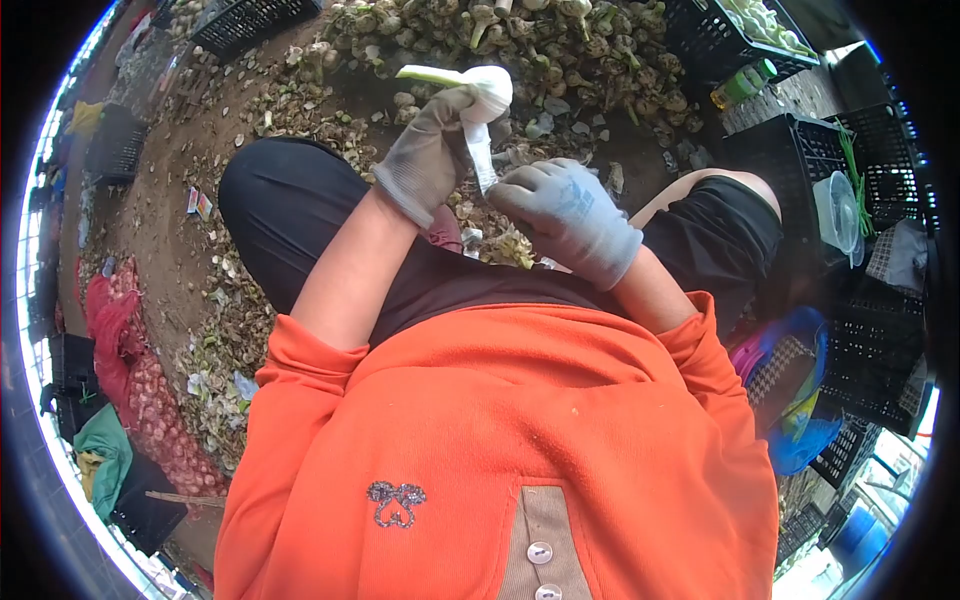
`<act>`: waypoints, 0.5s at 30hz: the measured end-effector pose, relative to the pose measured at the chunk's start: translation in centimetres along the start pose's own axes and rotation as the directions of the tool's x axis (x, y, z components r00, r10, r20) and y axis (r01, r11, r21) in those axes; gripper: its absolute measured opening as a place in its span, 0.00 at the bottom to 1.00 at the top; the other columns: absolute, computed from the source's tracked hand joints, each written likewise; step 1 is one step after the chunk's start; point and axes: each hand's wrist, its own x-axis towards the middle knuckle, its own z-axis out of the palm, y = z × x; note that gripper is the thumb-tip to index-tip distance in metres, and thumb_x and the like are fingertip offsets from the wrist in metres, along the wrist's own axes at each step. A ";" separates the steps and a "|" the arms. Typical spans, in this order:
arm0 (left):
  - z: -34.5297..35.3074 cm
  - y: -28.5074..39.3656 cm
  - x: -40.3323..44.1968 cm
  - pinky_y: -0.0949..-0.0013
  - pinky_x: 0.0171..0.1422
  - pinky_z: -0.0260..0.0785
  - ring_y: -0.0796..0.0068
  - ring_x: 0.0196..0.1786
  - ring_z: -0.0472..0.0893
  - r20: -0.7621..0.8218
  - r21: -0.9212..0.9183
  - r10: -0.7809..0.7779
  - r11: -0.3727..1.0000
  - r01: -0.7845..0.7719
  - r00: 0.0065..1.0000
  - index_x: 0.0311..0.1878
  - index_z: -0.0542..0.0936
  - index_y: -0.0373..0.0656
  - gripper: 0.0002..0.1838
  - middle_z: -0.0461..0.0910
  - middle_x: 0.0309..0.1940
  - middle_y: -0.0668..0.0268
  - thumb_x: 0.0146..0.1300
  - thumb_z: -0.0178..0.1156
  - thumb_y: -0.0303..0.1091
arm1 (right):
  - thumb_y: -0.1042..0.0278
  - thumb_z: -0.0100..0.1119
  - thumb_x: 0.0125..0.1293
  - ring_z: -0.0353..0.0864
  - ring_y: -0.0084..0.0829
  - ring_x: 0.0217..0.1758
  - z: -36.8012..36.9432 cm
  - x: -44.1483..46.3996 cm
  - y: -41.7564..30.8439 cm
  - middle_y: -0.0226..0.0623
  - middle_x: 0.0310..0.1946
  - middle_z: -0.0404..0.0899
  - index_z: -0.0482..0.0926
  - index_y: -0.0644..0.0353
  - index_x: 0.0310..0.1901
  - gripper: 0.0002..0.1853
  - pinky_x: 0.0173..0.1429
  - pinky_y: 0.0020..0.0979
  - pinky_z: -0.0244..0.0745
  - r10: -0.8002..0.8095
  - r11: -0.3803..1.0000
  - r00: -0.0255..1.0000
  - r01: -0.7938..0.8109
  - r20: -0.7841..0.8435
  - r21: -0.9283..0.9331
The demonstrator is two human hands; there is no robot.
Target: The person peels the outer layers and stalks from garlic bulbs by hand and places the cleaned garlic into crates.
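Note:
My left hand (428, 155), in a dirty grey work glove, is closed around a white garlic bulb (489, 92) with its pale green stem pointing left. From the bulb hangs a strip of white garlic skin (481, 158), still joined to it at the top. Its lower end is pinched between the fingertips of my right hand (575, 215), which wears a lighter grey glove. Both hands are raised over my lap, the right one lower and closer to my body. Parts of the left fingers are hidden behind the bulb.
A large heap of unpeeled garlic (590, 60) lies ahead, with peelings (215, 340) strewn across the ground. Black crates (735, 40) stand at the front and right, near a green-capped bottle (743, 84) and a clear plastic tub (838, 215). A full red mesh sack (160, 410) lies on the left.

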 end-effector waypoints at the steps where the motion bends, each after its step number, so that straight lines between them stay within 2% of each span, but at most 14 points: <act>1: 0.6 0.2 -0.1 0.63 0.56 0.77 0.70 0.47 0.82 -0.039 0.003 0.002 1.000 -0.001 0.999 0.53 0.77 0.39 0.16 0.82 0.47 0.62 0.67 0.59 0.38 | 0.69 0.60 0.59 0.83 0.35 0.36 -0.1 -0.1 0.3 0.32 0.30 0.78 0.80 0.50 0.39 0.06 0.40 0.36 0.77 0.019 1.000 0.999 -0.020 0.038 0.012; 2: -0.1 -0.2 0.5 0.60 0.49 0.80 0.63 0.43 0.85 -0.054 0.042 0.033 0.999 -0.030 0.998 0.56 0.77 0.40 0.20 0.84 0.42 0.59 0.67 0.58 0.43 | 0.70 0.61 0.59 0.82 0.37 0.37 -0.3 -0.1 0.7 0.32 0.32 0.79 0.80 0.50 0.40 0.07 0.40 0.37 0.76 0.054 0.998 0.995 -0.055 0.085 0.015; 4: -1.7 0.0 1.4 0.58 0.48 0.80 0.63 0.40 0.84 -0.046 0.038 0.020 0.999 -0.019 0.999 0.56 0.76 0.41 0.21 0.83 0.40 0.59 0.67 0.57 0.45 | 0.71 0.63 0.58 0.81 0.41 0.40 -0.9 -0.4 1.1 0.33 0.35 0.80 0.81 0.50 0.42 0.10 0.41 0.40 0.74 0.126 0.991 0.975 -0.131 0.185 0.018; 5: -1.8 0.4 1.4 0.58 0.48 0.81 0.62 0.39 0.84 -0.041 0.038 0.017 0.999 -0.016 0.999 0.57 0.75 0.41 0.22 0.83 0.40 0.59 0.67 0.57 0.46 | 0.71 0.63 0.57 0.81 0.41 0.40 -0.9 -0.5 1.2 0.33 0.35 0.80 0.81 0.50 0.42 0.10 0.41 0.41 0.74 0.119 0.993 0.968 -0.121 0.220 -0.006; 6: -1.4 0.5 1.3 0.55 0.48 0.81 0.62 0.36 0.83 -0.078 0.054 0.117 0.992 -0.113 0.990 0.56 0.74 0.40 0.24 0.82 0.37 0.58 0.68 0.55 0.50 | 0.71 0.63 0.57 0.81 0.41 0.40 -0.6 -0.7 1.3 0.33 0.34 0.79 0.81 0.50 0.41 0.09 0.41 0.41 0.75 0.114 0.994 0.960 -0.110 0.254 -0.028; 7: -2.0 1.0 1.3 0.53 0.49 0.82 0.60 0.38 0.84 -0.112 -0.083 -0.004 0.996 -0.005 0.994 0.55 0.74 0.38 0.26 0.82 0.40 0.55 0.70 0.52 0.53 | 0.70 0.63 0.57 0.81 0.41 0.39 -0.3 -0.8 1.4 0.33 0.33 0.79 0.81 0.50 0.41 0.09 0.41 0.41 0.75 0.111 0.994 0.951 -0.100 0.288 -0.050; 9: -2.2 1.9 1.0 0.52 0.52 0.81 0.59 0.42 0.84 -0.113 -0.138 0.035 0.989 -0.050 0.993 0.54 0.74 0.38 0.27 0.82 0.42 0.55 0.71 0.50 0.56 | 0.72 0.64 0.56 0.81 0.44 0.45 0.4 -0.9 2.2 0.37 0.39 0.80 0.80 0.52 0.46 0.14 0.46 0.42 0.76 0.211 0.977 0.865 -0.191 0.456 -0.091; 10: -2.2 2.0 0.9 0.53 0.50 0.81 0.61 0.41 0.84 -0.145 -0.150 0.031 0.987 -0.053 0.989 0.54 0.74 0.39 0.27 0.81 0.41 0.56 0.71 0.50 0.56 | 0.72 0.64 0.56 0.81 0.45 0.47 1.0 -1.1 2.5 0.39 0.41 0.80 0.80 0.53 0.48 0.16 0.48 0.42 0.77 0.258 0.966 0.805 -0.231 0.535 -0.117; 12: -1.1 2.4 0.5 0.57 0.47 0.81 0.64 0.40 0.84 -0.194 -0.178 0.022 0.982 -0.057 0.981 0.52 0.73 0.40 0.25 0.80 0.39 0.58 0.72 0.48 0.56 | 0.68 0.65 0.58 0.81 0.47 0.52 2.1 -2.2 3.2 0.46 0.49 0.79 0.74 0.57 0.57 0.24 0.54 0.41 0.77 0.273 0.956 0.895 -0.294 0.352 0.008; 13: -1.8 2.1 0.6 0.56 0.55 0.78 0.64 0.47 0.83 -0.171 -0.097 0.034 0.994 -0.051 0.985 0.56 0.74 0.39 0.28 0.82 0.44 0.58 0.72 0.50 0.57 | 0.66 0.65 0.59 0.81 0.48 0.54 2.4 -2.6 3.8 0.49 0.54 0.78 0.72 0.59 0.61 0.28 0.56 0.41 0.78 0.291 0.947 0.924 -0.315 0.248 0.061; 14: -1.9 1.4 0.7 0.60 0.54 0.78 0.67 0.47 0.83 -0.183 0.010 0.060 0.998 -0.059 0.981 0.56 0.74 0.40 0.26 0.82 0.44 0.59 0.72 0.51 0.56 | 0.64 0.65 0.61 0.77 0.51 0.60 2.4 -1.8 3.4 0.55 0.60 0.73 0.66 0.60 0.67 0.33 0.62 0.42 0.75 0.373 0.878 0.901 -0.420 0.222 0.228; 15: -1.1 0.7 0.9 0.64 0.52 0.77 0.69 0.46 0.82 -0.170 0.110 0.090 0.991 -0.072 0.981 0.55 0.74 0.40 0.25 0.81 0.45 0.60 0.72 0.52 0.55 | 0.61 0.66 0.62 0.76 0.50 0.62 1.6 -0.9 3.0 0.57 0.61 0.72 0.64 0.61 0.69 0.35 0.64 0.41 0.73 0.461 0.739 0.858 -0.513 0.228 0.437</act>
